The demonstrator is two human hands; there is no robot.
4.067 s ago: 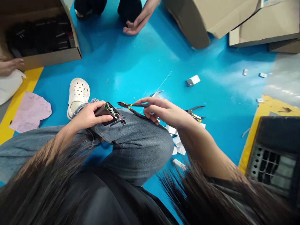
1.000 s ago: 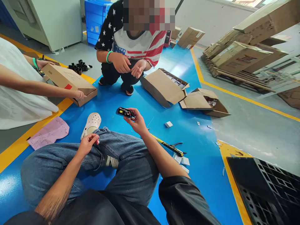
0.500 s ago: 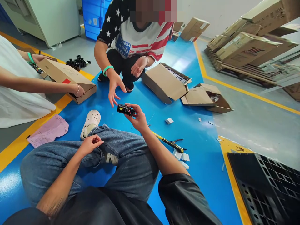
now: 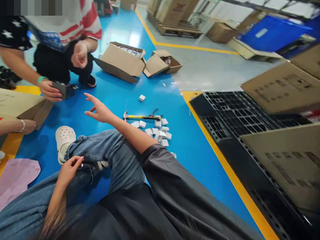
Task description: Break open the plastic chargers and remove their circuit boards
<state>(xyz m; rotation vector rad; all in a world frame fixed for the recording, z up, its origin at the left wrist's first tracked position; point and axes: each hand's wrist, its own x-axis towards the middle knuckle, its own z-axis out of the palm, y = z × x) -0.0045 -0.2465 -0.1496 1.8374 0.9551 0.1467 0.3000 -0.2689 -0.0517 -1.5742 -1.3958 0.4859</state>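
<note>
My right hand (image 4: 98, 110) reaches forward over the blue floor, empty, its thumb and fingers apart. Past its fingertips, a co-worker's hand (image 4: 51, 90) with a green wristband holds a black box-shaped electronic part (image 4: 63, 89). My left hand (image 4: 68, 170) rests low by my leg, thumb and fingers pinched together. A tiny white spot shows at those fingertips; I cannot make out what it is. To the right of my right forearm lie a hammer (image 4: 142, 117) with a yellow and black handle and several small white blocks (image 4: 160, 132).
Open cardboard boxes, one large (image 4: 122, 63) and one small (image 4: 163, 63), stand ahead. Another person's hand (image 4: 27, 126) touches a carton (image 4: 20, 103) at left. Pink paper (image 4: 20, 176) lies lower left. A black plastic pallet (image 4: 235, 110) with cartons is on the right.
The black electronic part has passed from my right hand into the co-worker's hand. My right hand has opened. The view has swung to the right, showing more white blocks and the pallet.
</note>
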